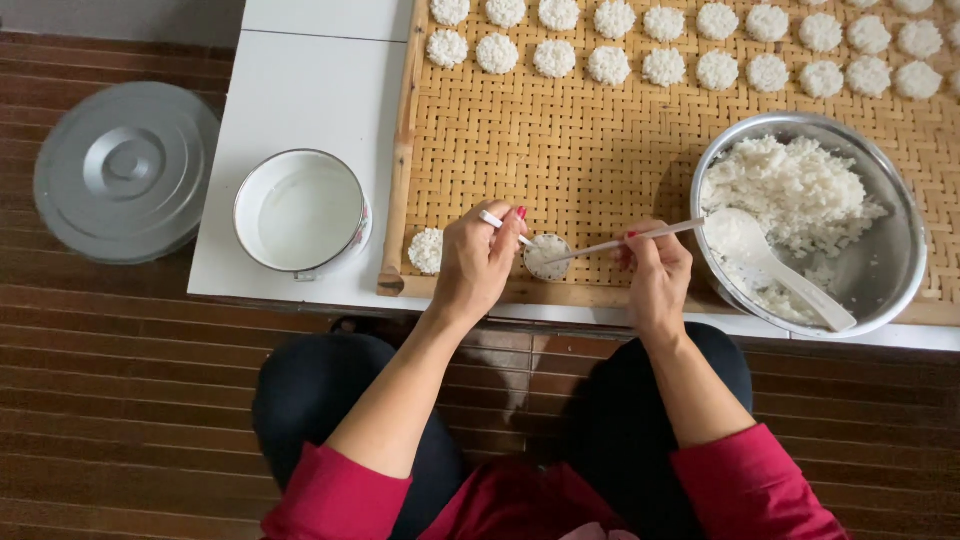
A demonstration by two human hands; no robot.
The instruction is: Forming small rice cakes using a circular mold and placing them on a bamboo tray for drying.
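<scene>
From where I'm standing, a fair bit is out of sight. The woven bamboo tray (560, 150) runs off the top and right edges, so the top row of round white rice cakes (505, 10) is sliced off and I can't count them all. The left hand (478, 262) covers part of the small round ring mould (548, 257), and what's packed inside is too small to tell. The right hand (655, 275) hides the end of the thin white stick (625, 240) it holds. The white bench (300, 90) is cropped at the top.
</scene>
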